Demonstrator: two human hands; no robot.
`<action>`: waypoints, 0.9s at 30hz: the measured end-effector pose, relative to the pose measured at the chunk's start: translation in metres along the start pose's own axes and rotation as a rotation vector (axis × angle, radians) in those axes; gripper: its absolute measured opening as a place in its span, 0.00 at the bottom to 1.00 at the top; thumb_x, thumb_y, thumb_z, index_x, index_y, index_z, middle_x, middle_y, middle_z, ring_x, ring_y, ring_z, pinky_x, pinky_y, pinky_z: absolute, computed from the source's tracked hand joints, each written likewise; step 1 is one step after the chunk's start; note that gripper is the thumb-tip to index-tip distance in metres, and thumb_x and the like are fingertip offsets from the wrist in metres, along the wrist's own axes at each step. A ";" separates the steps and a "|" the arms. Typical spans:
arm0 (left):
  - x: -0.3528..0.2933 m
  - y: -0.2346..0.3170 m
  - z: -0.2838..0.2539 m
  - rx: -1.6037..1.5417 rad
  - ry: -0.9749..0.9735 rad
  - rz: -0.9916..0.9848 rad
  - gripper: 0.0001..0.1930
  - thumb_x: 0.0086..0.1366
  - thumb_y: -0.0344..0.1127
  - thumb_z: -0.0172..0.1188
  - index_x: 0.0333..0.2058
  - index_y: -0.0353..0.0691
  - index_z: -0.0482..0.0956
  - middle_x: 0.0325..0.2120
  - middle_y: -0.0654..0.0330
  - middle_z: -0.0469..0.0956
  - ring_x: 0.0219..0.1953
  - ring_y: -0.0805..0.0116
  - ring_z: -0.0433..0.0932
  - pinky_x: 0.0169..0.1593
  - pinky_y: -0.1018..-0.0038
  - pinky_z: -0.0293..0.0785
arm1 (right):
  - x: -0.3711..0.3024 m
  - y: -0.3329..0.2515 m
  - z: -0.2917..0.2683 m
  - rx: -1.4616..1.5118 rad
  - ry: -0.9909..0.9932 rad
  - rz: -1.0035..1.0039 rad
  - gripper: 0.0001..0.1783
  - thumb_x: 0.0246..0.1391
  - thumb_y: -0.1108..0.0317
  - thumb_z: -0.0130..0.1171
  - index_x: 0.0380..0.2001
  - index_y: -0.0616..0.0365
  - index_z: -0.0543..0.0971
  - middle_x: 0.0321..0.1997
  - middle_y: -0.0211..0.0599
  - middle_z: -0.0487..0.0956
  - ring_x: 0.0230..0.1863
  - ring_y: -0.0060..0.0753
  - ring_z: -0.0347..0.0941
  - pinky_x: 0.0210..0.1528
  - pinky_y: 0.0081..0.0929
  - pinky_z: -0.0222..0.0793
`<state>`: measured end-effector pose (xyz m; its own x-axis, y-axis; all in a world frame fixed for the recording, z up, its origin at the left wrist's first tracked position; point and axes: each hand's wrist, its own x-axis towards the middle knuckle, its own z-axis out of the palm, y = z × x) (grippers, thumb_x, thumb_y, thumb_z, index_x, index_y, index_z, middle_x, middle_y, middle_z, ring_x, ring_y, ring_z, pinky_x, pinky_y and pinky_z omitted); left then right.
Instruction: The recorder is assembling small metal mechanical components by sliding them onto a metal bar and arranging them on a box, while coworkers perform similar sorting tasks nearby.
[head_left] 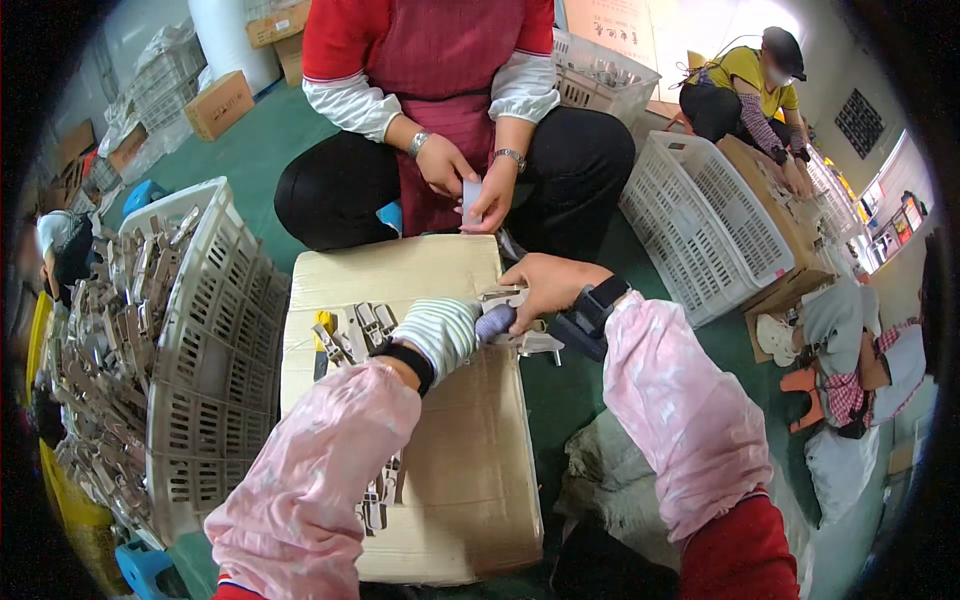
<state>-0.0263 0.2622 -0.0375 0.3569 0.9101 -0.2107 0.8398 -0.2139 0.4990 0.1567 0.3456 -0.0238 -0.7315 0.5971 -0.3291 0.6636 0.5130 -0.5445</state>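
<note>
My left hand (445,328), in a striped glove, and my bare right hand (553,284) meet over the right edge of a cardboard-topped work surface (450,450). Between them are silvery metal clip-like pieces (541,343), partly hidden by my fingers. Both hands are closed on these; how many pieces there are, I cannot tell. Left of my glove, several similar metal clips (375,322) lie in a loose group. More metal clips (376,508) lie near my left forearm, which covers part of them. Beside the upper group is a yellow-and-black tool (324,332).
A white plastic crate (215,370) heaped with metal parts (110,370) stands at left. Opposite sits a person (450,110) in a dark red apron, holding a flat grey piece (471,200). White crates (690,220) stand at right, near another person (745,90). Crumpled sacking (610,470) lies below my right arm.
</note>
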 end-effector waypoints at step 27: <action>0.023 -0.028 0.010 -0.313 0.181 0.211 0.26 0.64 0.55 0.48 0.43 0.36 0.76 0.35 0.42 0.77 0.41 0.43 0.75 0.44 0.61 0.70 | 0.016 -0.009 -0.004 -0.392 0.186 -0.023 0.36 0.30 0.47 0.69 0.45 0.53 0.77 0.48 0.36 0.77 0.52 0.41 0.71 0.62 0.67 0.40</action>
<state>-0.0373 0.2850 -0.0646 0.4072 0.9113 0.0608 0.5813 -0.3099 0.7524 0.1403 0.3530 -0.0212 -0.7298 0.6656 -0.1560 0.6832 0.7013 -0.2035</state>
